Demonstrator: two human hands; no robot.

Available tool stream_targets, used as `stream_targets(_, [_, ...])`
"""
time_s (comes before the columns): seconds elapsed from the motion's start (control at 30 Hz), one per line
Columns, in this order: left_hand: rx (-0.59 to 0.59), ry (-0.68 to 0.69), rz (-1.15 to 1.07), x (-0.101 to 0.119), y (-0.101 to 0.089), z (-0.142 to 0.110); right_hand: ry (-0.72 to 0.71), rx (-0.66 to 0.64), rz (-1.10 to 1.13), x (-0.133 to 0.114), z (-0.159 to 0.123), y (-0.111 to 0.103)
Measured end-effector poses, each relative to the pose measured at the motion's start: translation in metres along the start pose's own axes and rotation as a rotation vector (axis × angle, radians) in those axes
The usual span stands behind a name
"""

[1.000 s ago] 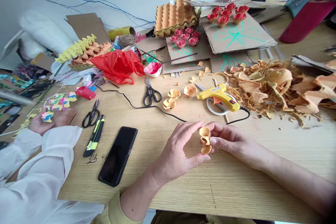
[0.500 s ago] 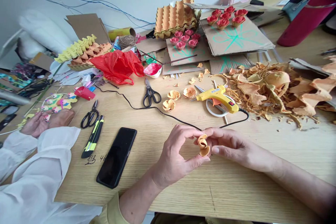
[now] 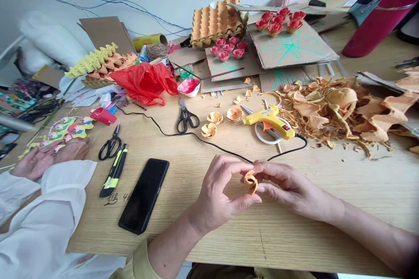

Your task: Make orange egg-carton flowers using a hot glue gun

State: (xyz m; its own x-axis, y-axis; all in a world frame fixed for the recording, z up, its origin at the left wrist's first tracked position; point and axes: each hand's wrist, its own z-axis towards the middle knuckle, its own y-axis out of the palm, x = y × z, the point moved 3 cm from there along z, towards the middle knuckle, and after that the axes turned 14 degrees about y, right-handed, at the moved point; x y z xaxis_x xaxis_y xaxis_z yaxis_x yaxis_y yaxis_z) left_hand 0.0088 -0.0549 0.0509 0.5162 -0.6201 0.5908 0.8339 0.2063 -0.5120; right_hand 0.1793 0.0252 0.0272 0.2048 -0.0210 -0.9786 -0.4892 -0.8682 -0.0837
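Observation:
Between both hands is a small orange flower centre point(image 3: 251, 181) of curled egg-carton pulp, held above the table's front. My left hand point(image 3: 222, 194) pinches it from the left, thumb below and index finger above. From the right, my right hand point(image 3: 288, 189) grips its other side with thumb and fingers. Beyond the hands lie orange pulp flowers, among them a cupped flower point(image 3: 209, 130) with layered petals. A yellow glue gun point(image 3: 270, 120) rests on its side by a roll of white tape point(image 3: 262, 135), its black cord running behind my hands.
A black phone point(image 3: 144, 196), a utility knife point(image 3: 114, 172) and two pairs of scissors point(image 3: 186, 117) lie to the left. Pulp scraps point(image 3: 327, 109) heap at right. Red flowers point(image 3: 275, 29) stand on cardboard behind. A co-worker's hands point(image 3: 70, 149) are at far left.
The flower centre's curled strip looks rolled tighter, and my right thumb has moved slightly left against it. The whole view has shifted a little.

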Motion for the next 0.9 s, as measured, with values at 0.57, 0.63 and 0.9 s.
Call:
stream_targets(0.57, [0.025,0.064,0.02,-0.0019,0.0018,0.0016,-0.023,0.039,-0.075,0.0012,-0.0004,-0.0002])
stream_targets(0.63, [0.019,0.064,0.041,-0.0018,0.002,0.0006,-0.007,0.038,-0.07,0.001,0.0,0.0007])
stream_targets(0.9, [0.003,0.09,0.1,-0.0005,0.0028,-0.0003,-0.002,0.052,-0.041,0.0018,0.0022,0.0029])
